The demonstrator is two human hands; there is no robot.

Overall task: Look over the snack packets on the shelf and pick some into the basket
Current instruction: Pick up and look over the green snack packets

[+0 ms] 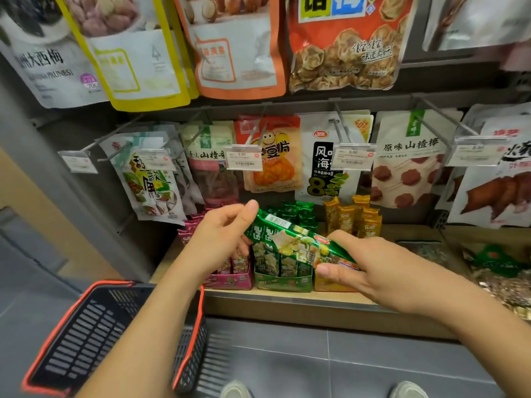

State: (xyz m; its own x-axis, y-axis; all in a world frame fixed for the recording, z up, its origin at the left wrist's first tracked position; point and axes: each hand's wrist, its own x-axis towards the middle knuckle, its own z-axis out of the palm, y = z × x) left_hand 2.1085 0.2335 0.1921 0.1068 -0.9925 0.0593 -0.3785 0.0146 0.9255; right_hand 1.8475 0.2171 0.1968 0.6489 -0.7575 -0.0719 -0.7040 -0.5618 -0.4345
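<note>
Green foil packet [296,242] is held over the display boxes [283,280] on the shelf [287,301]. The left hand [218,239] has its grip clamped on the packet's 10 o'clock end, and the right hand [370,265] pinches its 4 o'clock end. The packet is probably light, crinkly, slippery and crushable, so the sealed ends suit holding. The basket [51,337] lies at 7 o'clock.

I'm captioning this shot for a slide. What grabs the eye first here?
The left hand and right hand grip a shiny green packet mid-frame, above the green display box on the wooden shelf. A black basket with a red rim sits lower left, and large hanging pouches fill the top.
</note>
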